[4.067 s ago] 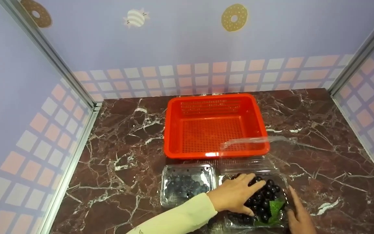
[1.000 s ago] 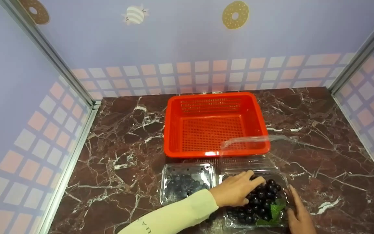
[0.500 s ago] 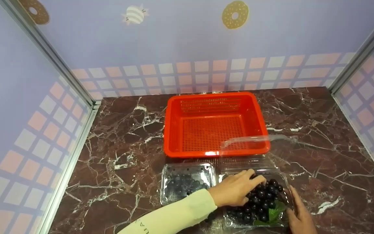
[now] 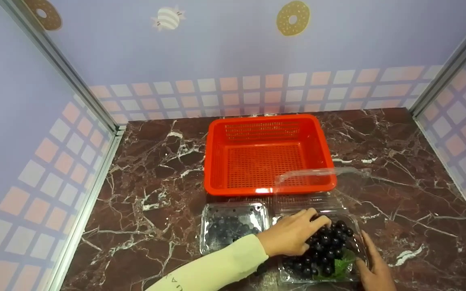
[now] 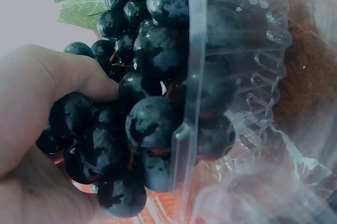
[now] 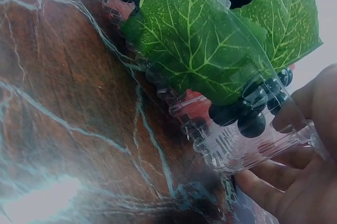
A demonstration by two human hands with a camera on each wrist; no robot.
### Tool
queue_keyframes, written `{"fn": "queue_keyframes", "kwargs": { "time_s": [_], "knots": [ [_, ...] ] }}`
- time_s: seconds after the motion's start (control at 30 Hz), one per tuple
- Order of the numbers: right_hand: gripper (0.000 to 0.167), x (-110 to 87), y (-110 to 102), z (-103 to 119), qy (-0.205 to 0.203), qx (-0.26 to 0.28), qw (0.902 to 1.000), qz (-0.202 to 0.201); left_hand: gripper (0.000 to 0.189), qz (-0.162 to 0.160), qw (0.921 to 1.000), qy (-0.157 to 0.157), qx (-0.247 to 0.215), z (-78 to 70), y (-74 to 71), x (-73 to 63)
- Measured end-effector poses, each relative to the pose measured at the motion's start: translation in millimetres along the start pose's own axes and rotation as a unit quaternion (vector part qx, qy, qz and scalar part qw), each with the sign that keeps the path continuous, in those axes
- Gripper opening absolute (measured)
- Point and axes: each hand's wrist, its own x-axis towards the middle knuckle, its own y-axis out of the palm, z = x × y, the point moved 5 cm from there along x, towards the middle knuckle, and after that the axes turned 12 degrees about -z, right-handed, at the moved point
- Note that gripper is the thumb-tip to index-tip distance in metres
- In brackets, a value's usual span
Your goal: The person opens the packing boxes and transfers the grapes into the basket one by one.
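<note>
Right now, the left hand (image 4: pixel 291 236) is in the grapes (image 4: pixel 328 250), with its thumb and fingers bent around some of them — a pinch. More grapes show to the right and front of its fingers, so it is nearer to them than the right hand (image 4: pixel 374 270). That one pinches the right wall of the grape box (image 6: pixel 237 153). I can't tell which way the bunch is longest, because the left hand hides part of it. The grape box, grapes inside, is toward the front edge of the counter (image 4: pixel 164 161), right of the middle. I count two clear boxes — the closed box (image 4: pixel 235 207) is just to the left — and one red basket (image 4: pixel 265 191) nearer the back edge. Two green leaf parts (image 6: pixel 189 39) show; the grapes are too many to count.
</note>
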Motion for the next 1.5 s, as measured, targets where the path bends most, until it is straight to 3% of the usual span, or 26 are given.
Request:
{"fn": "queue_keyframes", "kwargs": {
  "time_s": [0.1, 0.17, 0.43, 0.8, 1.3, 1.5],
  "knots": [
    [0.078, 0.9, 2.0, -0.2, 0.022, 0.014, 0.9993, 0.025, 0.076, -0.004, 1.0000, 0.005, 0.003, -0.7, -2.0, -0.2],
    [0.077, 1.1, 2.0, 0.0, 0.020, 0.013, 0.9995, 0.021, 0.077, -0.004, 1.0000, 0.004, 0.006, -0.9, -3.4, -0.4],
    [0.072, 1.2, -0.7, 1.8, -0.043, 0.019, 0.9984, -0.031, 0.077, -0.008, 1.0000, -0.001, -0.005, -1.4, -8.1, -0.5],
    [0.072, 1.1, -3.1, 1.0, -0.008, -0.026, 0.9994, -0.024, 0.079, -0.022, 0.9997, 0.004, -0.013, -2.8, -15.7, -1.2],
    [0.072, -1.5, -1.8, 4.8, -0.089, 0.058, 0.9938, -0.035, 0.074, -0.047, 0.9986, 0.026, 0.005, -7.5, -29.3, 0.0],
    [0.074, -1.5, -1.4, 4.4, -0.093, 0.078, 0.9923, -0.026, 0.074, -0.056, 0.9978, 0.034, 0.005, -8.7, -34.8, -0.1]
  ]
}}
